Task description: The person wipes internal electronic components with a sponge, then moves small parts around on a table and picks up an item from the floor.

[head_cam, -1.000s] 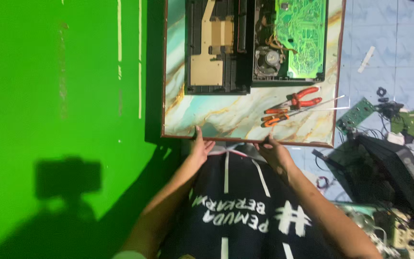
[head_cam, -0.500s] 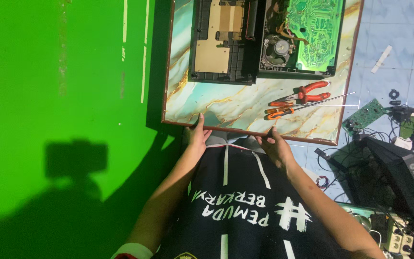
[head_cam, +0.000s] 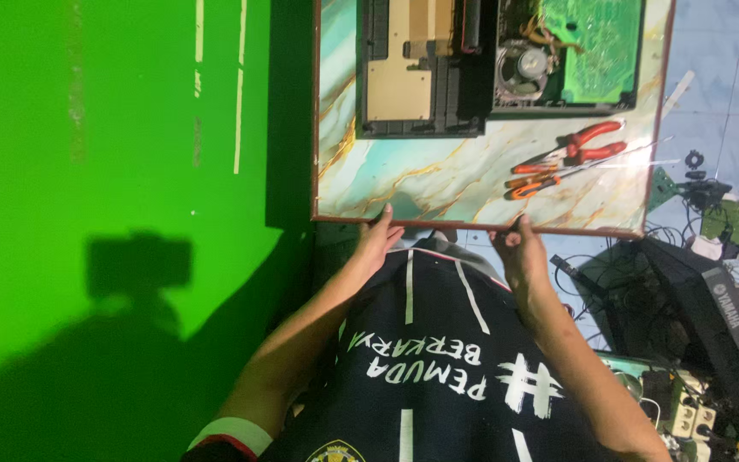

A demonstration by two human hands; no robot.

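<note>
**Head view: both hands on near edge of marble-pattern board**

Board [head_cam: 438, 184] sits upper centre of frame; stiff, flat, likely heavy with opened device [head_cam: 506, 64] and red pliers [head_cam: 588, 144] loose on top, so grip the rim and keep it level. Left hand [head_cam: 376, 239] and right hand [head_cam: 517, 248] curl over that rim, fingers closed on it. Versus earlier frame: board sits higher in frame, hands in the same grip.
</note>
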